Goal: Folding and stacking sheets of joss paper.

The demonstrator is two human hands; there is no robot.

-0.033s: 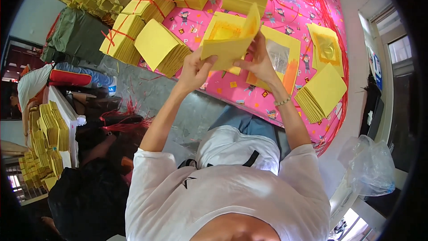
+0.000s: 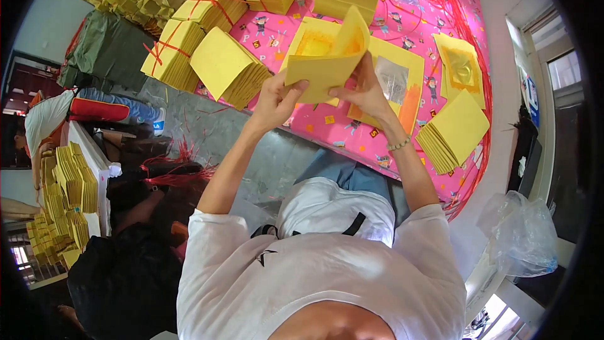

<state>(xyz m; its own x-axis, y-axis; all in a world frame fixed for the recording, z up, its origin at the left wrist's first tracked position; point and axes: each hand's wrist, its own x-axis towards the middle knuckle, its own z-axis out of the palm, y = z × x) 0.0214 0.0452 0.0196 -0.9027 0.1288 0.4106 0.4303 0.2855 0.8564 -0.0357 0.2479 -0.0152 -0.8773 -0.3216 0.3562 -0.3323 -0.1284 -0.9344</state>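
At upper centre, my left grip (image 2: 277,98) and right grip (image 2: 367,90) pinch yellow paper sheets (image 2: 322,75), probably light and bendy, best held by the edges

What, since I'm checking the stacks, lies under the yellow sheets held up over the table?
An orange-patched yellow sheet partly shows beneath the held sheets; its nearer part, and anything else there, is covered.

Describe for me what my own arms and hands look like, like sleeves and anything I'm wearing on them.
Your left hand and right hand are both bare, without gloves. Short, loose white sleeves leave the forearms uncovered. A pale beaded bracelet circles your right wrist; the left wrist shows nothing worn.
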